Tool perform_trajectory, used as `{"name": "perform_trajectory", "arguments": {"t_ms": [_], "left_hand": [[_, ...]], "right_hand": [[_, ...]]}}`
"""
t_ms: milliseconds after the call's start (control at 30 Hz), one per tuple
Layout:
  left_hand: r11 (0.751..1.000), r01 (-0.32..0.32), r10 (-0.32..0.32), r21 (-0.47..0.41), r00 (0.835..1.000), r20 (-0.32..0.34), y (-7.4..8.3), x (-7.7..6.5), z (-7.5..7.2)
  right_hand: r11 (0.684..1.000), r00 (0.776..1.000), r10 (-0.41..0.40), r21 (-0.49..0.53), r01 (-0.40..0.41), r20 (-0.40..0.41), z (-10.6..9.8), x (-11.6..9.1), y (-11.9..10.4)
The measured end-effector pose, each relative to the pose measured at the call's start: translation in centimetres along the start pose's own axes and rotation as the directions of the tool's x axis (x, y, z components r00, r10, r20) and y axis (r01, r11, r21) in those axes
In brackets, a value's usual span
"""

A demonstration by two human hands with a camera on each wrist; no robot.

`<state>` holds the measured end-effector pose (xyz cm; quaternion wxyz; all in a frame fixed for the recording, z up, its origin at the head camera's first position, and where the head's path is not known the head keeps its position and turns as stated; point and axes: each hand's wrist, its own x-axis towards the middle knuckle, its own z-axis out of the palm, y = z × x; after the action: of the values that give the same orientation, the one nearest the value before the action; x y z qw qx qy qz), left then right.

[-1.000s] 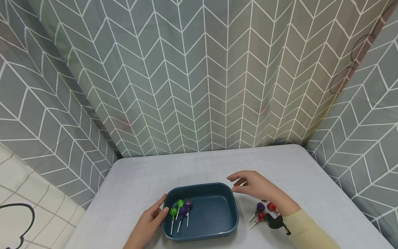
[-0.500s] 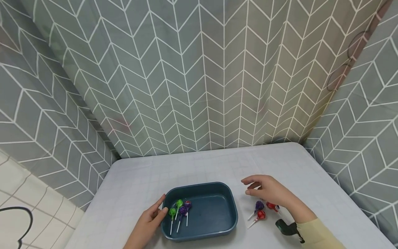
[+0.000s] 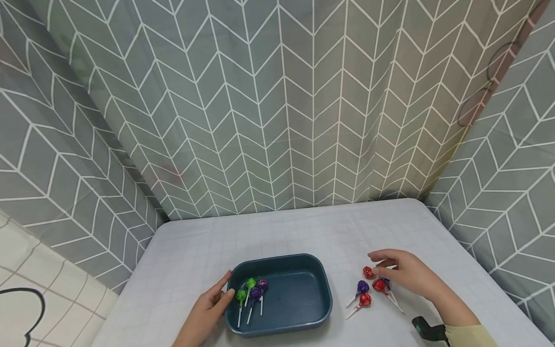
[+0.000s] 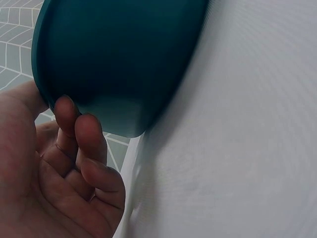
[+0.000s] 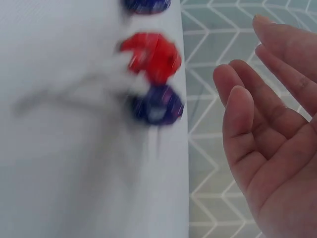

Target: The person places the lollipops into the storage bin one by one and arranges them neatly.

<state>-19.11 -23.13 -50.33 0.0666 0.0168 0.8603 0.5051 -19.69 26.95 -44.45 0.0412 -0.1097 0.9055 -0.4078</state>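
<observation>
Hovering empty and loose, the right grip (image 3: 405, 271) could, by brushing them, roll the clustered lollipops (image 3: 379, 286) on the bench (image 3: 277, 233) right of the tray (image 3: 295, 299); the left grip (image 3: 208, 306) pinches its left rim, where tugging could shift it.

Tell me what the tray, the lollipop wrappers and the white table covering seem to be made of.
Tray: likely moulded plastic, smooth with a soft sheen, from its rounded corners and even blue colour.
Lollipop wrappers: probably thin film or foil, glossy, from the bright glints.
White table covering: perhaps matte fabric, from its faint creases.
</observation>
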Motion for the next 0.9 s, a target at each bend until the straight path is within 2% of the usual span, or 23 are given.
{"name": "perform_trajectory", "arguments": {"t_ms": [300,400,600,900], "left_hand": [[1.000,0.013,-0.013,-0.006,1.000,0.005,0.4,0.1,-0.1],[1.000,0.016,-0.016,-0.010,1.000,-0.003,0.5,0.1,-0.1],[1.000,0.019,-0.019,-0.002,1.000,-0.003,0.5,0.2,-0.1],[1.000,-0.003,0.003,-0.009,1.000,0.022,-0.2,0.1,0.0]], "right_hand": [[0.999,0.998,0.001,-0.045,-0.004,-0.062,-0.7,-1.2,2.3],[1.000,0.998,0.017,-0.022,-0.018,-0.055,-0.6,-1.1,2.8],[0.994,0.995,0.103,0.035,-0.103,-0.007,-0.4,-0.9,3.3],[0.993,0.994,0.107,-0.046,-0.108,-0.021,-0.1,-1.4,3.9]]}}
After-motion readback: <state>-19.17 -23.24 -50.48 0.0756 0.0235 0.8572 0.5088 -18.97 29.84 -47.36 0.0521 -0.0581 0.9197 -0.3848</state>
